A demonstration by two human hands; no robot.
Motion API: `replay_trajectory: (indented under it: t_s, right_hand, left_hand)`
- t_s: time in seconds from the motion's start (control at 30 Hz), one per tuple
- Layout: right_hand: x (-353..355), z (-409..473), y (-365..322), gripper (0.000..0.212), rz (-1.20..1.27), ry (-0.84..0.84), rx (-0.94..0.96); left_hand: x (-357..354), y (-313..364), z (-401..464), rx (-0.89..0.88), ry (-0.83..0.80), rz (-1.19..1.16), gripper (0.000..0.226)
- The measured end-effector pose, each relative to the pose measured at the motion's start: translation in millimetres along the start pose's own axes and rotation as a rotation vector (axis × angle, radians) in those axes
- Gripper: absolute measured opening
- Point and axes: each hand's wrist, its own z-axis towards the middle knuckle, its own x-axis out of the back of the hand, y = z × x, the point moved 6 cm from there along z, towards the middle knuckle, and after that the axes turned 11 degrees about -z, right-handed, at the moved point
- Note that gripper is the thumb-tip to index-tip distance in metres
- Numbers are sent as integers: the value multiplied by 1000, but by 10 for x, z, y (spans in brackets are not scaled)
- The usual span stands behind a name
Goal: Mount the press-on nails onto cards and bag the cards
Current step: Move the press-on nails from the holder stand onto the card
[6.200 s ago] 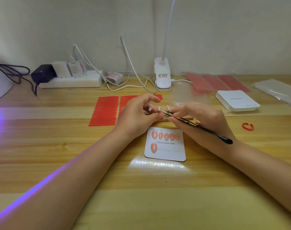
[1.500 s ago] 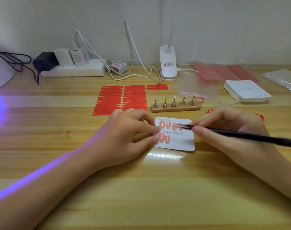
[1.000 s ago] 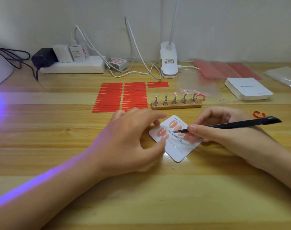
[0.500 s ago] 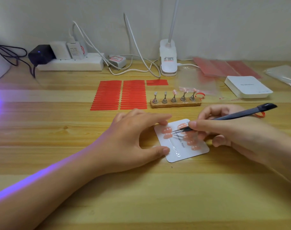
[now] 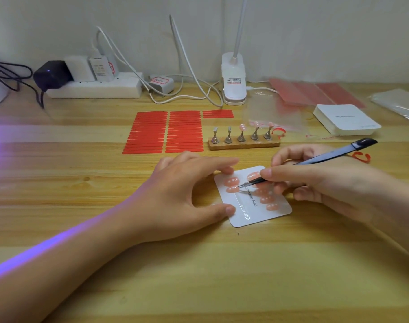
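A white card (image 5: 264, 215) printed "Handmade Nail" lies turned on the wooden table, with several pink press-on nails (image 5: 232, 181) stuck to it. My left hand (image 5: 187, 194) holds the card's left edge, thumb and fingertips touching it. My right hand (image 5: 320, 183) pinches black tweezers (image 5: 324, 159), whose tip rests by the nails at the card's upper left. Behind the card, a wooden stand (image 5: 244, 143) of metal pegs carries three pink nails on its right pegs.
Red adhesive strips (image 5: 166, 131) lie behind my left hand. A stack of white cards (image 5: 345, 120), clear bags (image 5: 278, 115) and red sheets (image 5: 315, 92) sit at back right. A power strip (image 5: 94, 88), cables and a clip lamp (image 5: 233, 85) line the wall.
The card has been rotated clockwise under my hands, from upright to sideways. The tweezers' tip moved to the nails at the card's upper left. My left hand shifted with the card's edge.
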Motion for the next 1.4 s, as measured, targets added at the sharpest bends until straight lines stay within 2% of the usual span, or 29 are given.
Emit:
replay_trajectory:
  t_s: [0.53,1.4]
  right_hand:
    - [35,16,20,30,133,-21,-21]
    - [34,16,27,32,79,-37,5]
  left_hand:
    - [5,26,2,11,4,-1,55]
    - [1,33,3,6,-5,12,53]
